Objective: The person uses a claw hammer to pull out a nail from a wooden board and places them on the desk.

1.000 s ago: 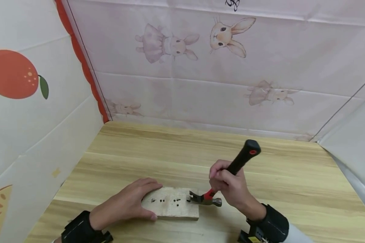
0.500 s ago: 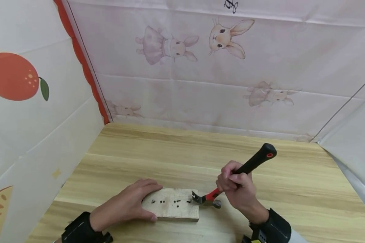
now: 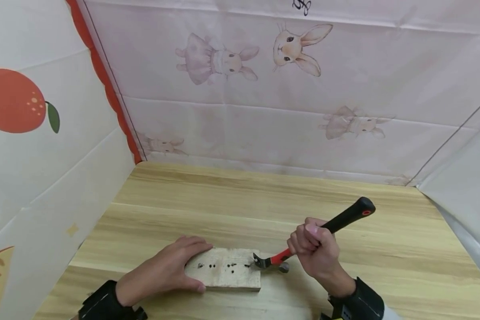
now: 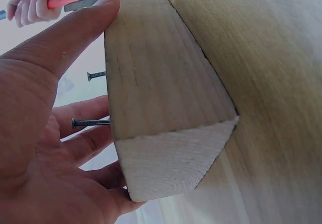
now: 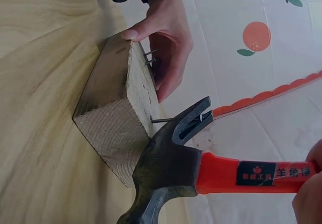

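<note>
A pale wooden block (image 3: 232, 283) with several dark holes or nails along its top lies on the table. My left hand (image 3: 172, 266) grips its left end, thumb on the near side and fingers on the far side. My right hand (image 3: 316, 249) holds a claw hammer (image 5: 168, 168) by its red and black handle, which slants up to the right. In the right wrist view the claw straddles a nail (image 5: 161, 120) standing out of the block near its right end. Two more nails, one being this nail (image 4: 90, 123), protrude beside my left fingers.
The light wood-grain table (image 3: 208, 195) runs back to a pink wall sheet (image 3: 240, 129) printed with rabbits. A white sheet (image 3: 64, 178) with fruit prints borders the left side, and another pale sheet (image 3: 464, 195) the right.
My right hand has moved to the right, and the hammer's handle has tipped further right and down, its claw staying near the block's right end. My left hand keeps its grip.
</note>
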Tool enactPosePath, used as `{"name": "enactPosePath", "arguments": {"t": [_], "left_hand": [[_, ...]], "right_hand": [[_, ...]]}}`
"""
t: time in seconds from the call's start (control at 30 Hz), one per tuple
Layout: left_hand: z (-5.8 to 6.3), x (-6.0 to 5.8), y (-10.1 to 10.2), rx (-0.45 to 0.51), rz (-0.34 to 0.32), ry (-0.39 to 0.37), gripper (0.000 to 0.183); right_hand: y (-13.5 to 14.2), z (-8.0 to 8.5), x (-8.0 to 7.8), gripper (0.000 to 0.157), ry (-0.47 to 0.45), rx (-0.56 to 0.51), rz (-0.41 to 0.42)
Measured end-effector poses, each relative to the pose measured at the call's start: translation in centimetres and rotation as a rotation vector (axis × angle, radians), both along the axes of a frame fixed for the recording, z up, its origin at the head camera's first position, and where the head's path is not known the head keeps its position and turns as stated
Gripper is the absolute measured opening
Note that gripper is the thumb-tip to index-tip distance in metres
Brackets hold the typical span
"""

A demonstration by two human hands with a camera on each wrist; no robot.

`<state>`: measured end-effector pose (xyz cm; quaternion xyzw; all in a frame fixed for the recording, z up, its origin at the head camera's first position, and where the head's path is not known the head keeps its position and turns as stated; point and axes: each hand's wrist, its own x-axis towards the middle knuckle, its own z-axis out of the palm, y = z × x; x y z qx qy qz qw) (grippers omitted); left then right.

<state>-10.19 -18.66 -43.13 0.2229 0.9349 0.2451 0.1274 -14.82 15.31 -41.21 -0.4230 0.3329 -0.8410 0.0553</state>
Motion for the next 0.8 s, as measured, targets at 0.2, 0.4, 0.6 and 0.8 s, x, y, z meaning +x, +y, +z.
{"name": "enactPosePath", "arguments": {"t": [0.2, 0.4, 0.6, 0.8], "left_hand": [[0.0, 0.1, -0.1, 0.007, 0.005, 0.004, 0.089], [-0.1, 0.1, -0.2, 0.012, -0.007, 0.031, 0.088], [-0.2, 0.2, -0.2, 0.002, -0.011, 0.043, 0.089], [0.0, -0.1, -0.1, 0.016, -0.004, -0.006, 0.089]], "right_hand": [[0.3, -0.6, 0.0, 0.032, -0.033, -0.034, -0.003], [0.5, -1.0, 0.0, 0.032, -0.046, -0.072, 0.010], [0.7, -1.3, 0.0, 0.033, -0.073, -0.101, 0.024], [1.0, -1.6, -0.2, 0.032, -0.088, -0.139, 0.043]]}}
